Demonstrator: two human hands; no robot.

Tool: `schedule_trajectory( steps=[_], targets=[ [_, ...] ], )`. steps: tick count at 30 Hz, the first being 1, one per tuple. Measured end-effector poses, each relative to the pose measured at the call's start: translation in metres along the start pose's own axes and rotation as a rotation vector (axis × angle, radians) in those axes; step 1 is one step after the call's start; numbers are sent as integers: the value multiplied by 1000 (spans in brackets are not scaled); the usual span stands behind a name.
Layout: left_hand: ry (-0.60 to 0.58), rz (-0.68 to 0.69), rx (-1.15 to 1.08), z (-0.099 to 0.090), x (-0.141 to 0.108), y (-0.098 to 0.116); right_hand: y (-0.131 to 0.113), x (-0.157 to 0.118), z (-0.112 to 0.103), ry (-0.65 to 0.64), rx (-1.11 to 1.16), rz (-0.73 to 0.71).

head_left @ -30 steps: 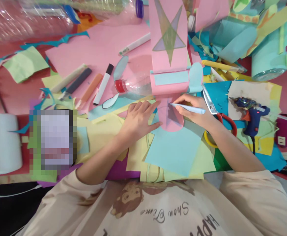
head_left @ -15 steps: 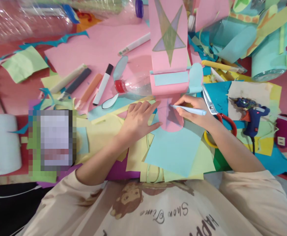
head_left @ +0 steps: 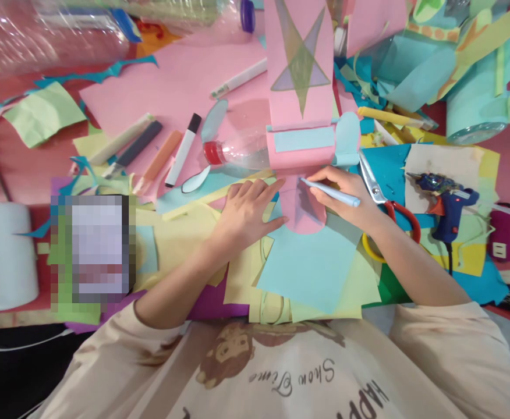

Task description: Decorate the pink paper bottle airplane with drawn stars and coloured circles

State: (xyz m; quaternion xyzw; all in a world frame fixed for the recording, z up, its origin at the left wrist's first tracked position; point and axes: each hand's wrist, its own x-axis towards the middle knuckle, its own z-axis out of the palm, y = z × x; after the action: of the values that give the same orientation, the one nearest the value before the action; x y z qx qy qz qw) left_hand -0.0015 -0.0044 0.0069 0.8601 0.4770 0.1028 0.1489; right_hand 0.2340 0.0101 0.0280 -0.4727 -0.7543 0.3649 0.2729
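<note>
My right hand (head_left: pixel 344 195) is closed around a light blue marker (head_left: pixel 336 194), its tip on a round-ended pink paper flap (head_left: pixel 310 221). Purple-grey colouring with a pointed outline covers part of this flap. Fingers spread, my left hand (head_left: pixel 248 212) lies flat at the flap's left edge. Just beyond the hands rests a clear plastic bottle (head_left: pixel 246 150) on its side, with a red cap and a pink paper wrap (head_left: pixel 301 157). From the wrap a pink panel (head_left: pixel 325 102) with a green and purple star (head_left: pixel 302 64) extends away from me. Light blue paper (head_left: pixel 311 265) lies under the flap.
Scissors (head_left: pixel 375 186) lie open by my right wrist, with a blue glue gun (head_left: pixel 451 212) farther right. Several markers (head_left: pixel 183 151) lie at the left. A pixelated device-like rectangle (head_left: pixel 98 250) is by my left forearm. Large clear bottles (head_left: pixel 54 41) lie at the back left.
The light blue marker's tip has moved slightly up and left on the pink flap, and its back end has swung a little left and nearer me. My left hand stays in place.
</note>
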Motion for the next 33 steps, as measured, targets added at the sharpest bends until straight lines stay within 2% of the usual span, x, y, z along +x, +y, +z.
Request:
schedule_trajectory(
  steps=[4, 10, 16, 33],
  targets=[
    [4, 0, -8, 0, 1, 0, 0, 1, 2, 30, -79, -8],
    [1, 1, -1, -1, 1, 0, -2, 0, -2, -36, 24, 26],
    [-8, -3, -8, -1, 1, 0, -1, 0, 0, -3, 12, 37],
    [-13, -8, 0, -2, 2, 1, -2, 0, -4, -50, 67, 30]
  ],
)
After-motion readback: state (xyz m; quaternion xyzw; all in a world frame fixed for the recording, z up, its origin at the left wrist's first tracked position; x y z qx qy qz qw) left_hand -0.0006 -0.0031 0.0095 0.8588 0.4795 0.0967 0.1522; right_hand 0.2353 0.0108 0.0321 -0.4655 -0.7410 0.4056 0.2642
